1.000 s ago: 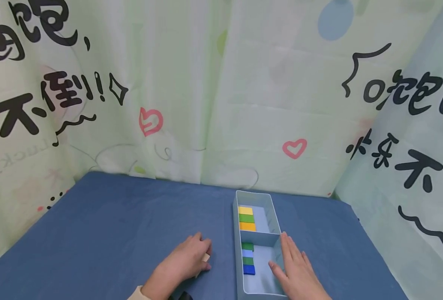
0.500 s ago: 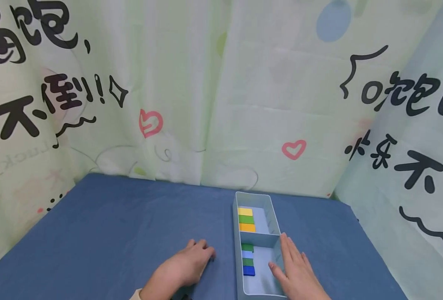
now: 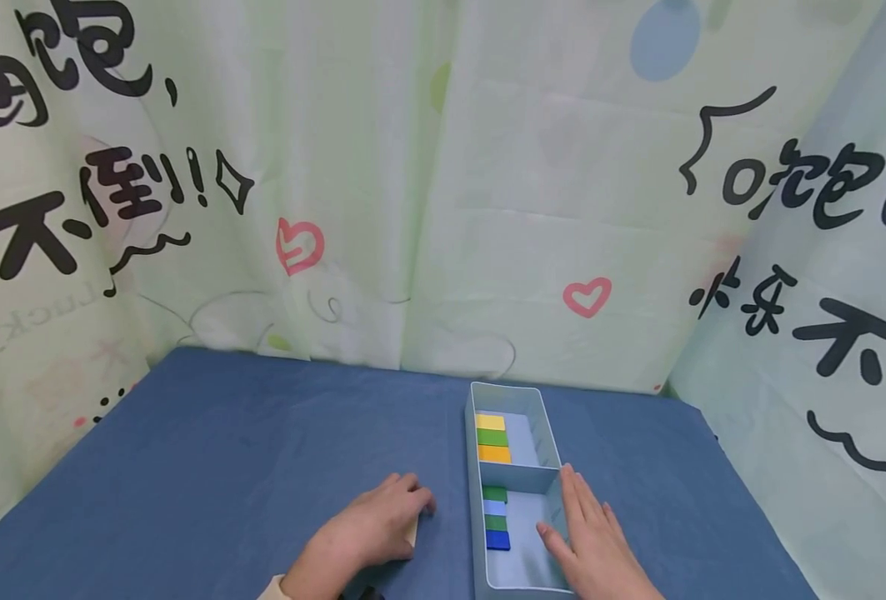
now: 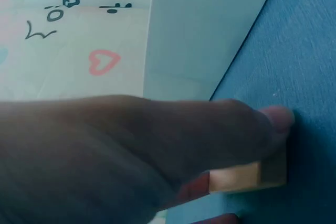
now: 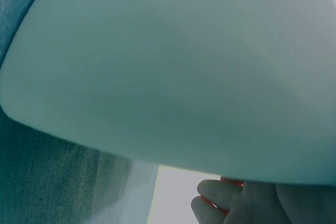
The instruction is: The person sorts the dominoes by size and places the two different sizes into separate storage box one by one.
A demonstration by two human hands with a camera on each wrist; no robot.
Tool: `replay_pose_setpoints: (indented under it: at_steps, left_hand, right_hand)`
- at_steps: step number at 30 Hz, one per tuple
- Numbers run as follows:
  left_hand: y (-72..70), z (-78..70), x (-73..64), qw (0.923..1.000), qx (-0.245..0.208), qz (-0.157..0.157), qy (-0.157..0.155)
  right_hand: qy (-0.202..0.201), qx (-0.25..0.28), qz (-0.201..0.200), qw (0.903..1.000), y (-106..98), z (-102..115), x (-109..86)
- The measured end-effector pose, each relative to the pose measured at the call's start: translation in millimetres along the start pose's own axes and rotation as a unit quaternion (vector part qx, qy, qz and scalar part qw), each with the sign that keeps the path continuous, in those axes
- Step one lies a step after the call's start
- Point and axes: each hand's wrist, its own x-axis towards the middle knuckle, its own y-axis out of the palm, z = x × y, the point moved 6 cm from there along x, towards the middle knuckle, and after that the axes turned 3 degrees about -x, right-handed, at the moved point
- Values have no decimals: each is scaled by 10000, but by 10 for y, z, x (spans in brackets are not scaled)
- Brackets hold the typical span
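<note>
My left hand [image 3: 375, 521] is low over the table, left of a light blue two-compartment box [image 3: 521, 477]. Between its thumb and fingers it grips a pale wooden block [image 4: 236, 178], mostly covered by the hand in the head view. In the left wrist view, the thumb lies along the block close over the blue cloth. My right hand [image 3: 596, 537] rests against the box's right wall with fingers straight. The box's near compartment has dark green [image 3: 495, 494], light blue [image 3: 494, 507], green [image 3: 496, 522] and blue [image 3: 498, 541] blocks lined along its left wall.
In the far compartment, a yellow block [image 3: 491, 422], a green block [image 3: 492, 437] and an orange block [image 3: 494, 454] line the left side. A blue cloth [image 3: 262, 450] covers the table. Printed curtains [image 3: 352, 183] enclose its back and sides.
My left hand has shifted slightly right, and the wooden block now shows below its fingers at a different angle. The right hand and the box have stayed in place.
</note>
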Motion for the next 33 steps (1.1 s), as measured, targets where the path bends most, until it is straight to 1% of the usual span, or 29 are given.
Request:
replay_pose_setpoints:
  at_steps: [4, 11, 16, 21, 27, 30, 33]
  left_hand:
    - [0, 17, 37, 9999, -51, -38, -109]
    - [-28, 23, 14, 9997, -78, -245, -49]
    - [-34, 30, 37, 9996, -49, -238, -149]
    - [-45, 28, 51, 9997, -74, -193, -124]
    - [-102, 6, 64, 9996, -71, -263, -78]
    - [-162, -23, 58, 9989, -16, -473, -11]
    - [-251, -74, 63, 9969, 141, -757, 190]
  right_hand:
    - [61, 15, 45, 10000, -2, -10, 8]
    - [166, 1, 84, 9998, 1, -23, 14]
    - [168, 18, 57, 9998, -9, -19, 8]
    - [165, 1, 82, 9998, -14, -14, 20]
    - [167, -7, 51, 9998, -18, -24, 26]
    - [27, 21, -18, 10000, -11, -24, 6]
    - [-96, 61, -76, 9999, 0, -19, -8]
